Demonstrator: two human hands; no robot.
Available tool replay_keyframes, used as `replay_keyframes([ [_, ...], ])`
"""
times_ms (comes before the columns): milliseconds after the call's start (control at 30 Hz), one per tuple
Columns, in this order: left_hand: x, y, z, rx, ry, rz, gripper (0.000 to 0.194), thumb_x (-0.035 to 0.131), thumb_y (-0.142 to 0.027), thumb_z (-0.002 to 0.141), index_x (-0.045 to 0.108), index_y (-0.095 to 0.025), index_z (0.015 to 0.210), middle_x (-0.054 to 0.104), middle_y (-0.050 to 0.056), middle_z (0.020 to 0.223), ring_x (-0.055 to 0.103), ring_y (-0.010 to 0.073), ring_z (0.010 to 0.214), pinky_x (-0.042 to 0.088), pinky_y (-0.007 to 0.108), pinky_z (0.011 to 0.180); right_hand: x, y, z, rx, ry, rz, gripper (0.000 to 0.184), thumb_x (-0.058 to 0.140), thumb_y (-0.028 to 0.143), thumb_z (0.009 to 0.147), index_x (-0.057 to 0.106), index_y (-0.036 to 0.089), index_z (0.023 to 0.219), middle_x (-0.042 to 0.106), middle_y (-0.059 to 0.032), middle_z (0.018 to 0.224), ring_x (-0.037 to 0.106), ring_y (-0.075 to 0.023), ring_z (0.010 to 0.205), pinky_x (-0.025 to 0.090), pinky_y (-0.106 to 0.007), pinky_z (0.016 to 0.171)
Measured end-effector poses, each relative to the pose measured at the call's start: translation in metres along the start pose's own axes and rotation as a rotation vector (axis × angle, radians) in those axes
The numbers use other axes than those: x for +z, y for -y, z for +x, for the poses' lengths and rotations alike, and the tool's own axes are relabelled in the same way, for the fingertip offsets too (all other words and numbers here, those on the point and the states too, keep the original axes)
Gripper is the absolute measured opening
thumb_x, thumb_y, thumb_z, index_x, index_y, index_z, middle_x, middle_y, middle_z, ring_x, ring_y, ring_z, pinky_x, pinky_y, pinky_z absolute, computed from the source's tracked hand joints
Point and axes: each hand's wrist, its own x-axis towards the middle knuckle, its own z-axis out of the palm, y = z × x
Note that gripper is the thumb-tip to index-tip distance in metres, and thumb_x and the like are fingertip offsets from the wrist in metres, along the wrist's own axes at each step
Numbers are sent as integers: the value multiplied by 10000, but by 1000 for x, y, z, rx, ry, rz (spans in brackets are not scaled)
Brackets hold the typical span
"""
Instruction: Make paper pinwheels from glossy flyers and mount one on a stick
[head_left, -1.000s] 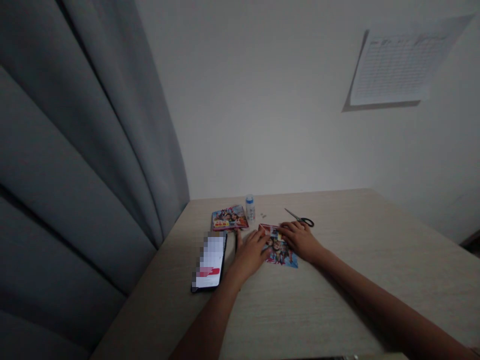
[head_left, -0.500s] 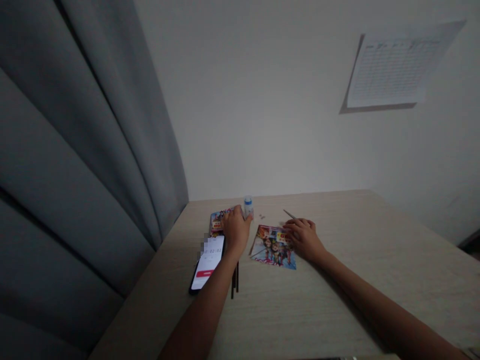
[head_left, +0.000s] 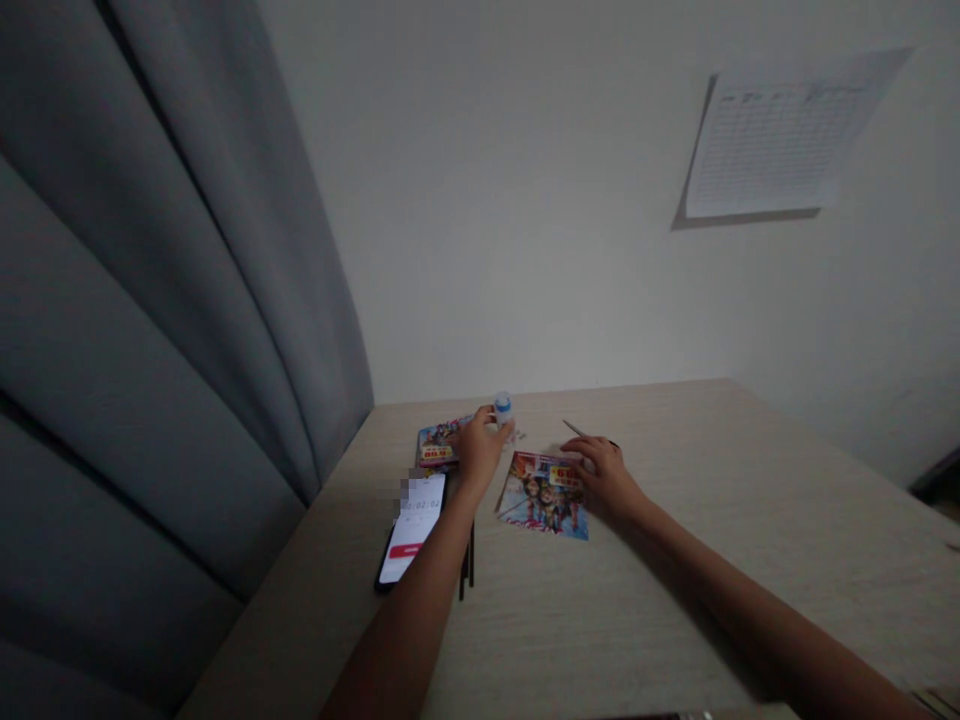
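Because my left hand [head_left: 481, 452], having just left the printed flyer [head_left: 544, 497], is pinching the blue-banded bottle [head_left: 503, 408] between thumb and fingers beside other flyers [head_left: 435, 446], my right hand [head_left: 606, 478], fingers loosely spread, is alone steadying that flyer's right edge on the table [head_left: 562, 620]

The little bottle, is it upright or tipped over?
Roughly upright: the bottle has its clear end on top, blue ring just below, and the left hand holds it.
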Motion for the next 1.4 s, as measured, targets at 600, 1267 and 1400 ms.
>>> replay_keyframes([
  [600, 7, 0, -43, 176, 239, -397, 246, 740, -334, 821, 725, -194, 1022, 772, 59, 983, 709, 222, 979, 527, 357, 921, 19, 6, 1, 53, -24, 263, 419, 732, 458, 805, 734, 234, 1159, 646, -117, 1160, 589, -282, 1118, 448, -472, 1031],
  [1267, -23, 20, -37, 485, 358, -224, 350, 624, -221, 909, 651, -290, 1251, 668, 42, 1279, 555, 230, 1253, 356, 440, 1131, 5, -8, -8, 5, -3, 158, 438, 762, 297, 740, 748, 268, 1177, 612, -128, 1184, 493, -322, 1203, 351, -504, 1066],
  [1400, -21, 18, -38, 391, 347, -139, 347, 594, -185, 907, 648, -271, 1239, 671, 54, 1277, 555, 239, 1250, 357, 450, 1126, 7, -5, -8, 20, 33, 120, 429, 768, 344, 756, 746, 277, 1180, 612, -132, 1208, 486, -327, 1203, 333, -530, 1066],
])
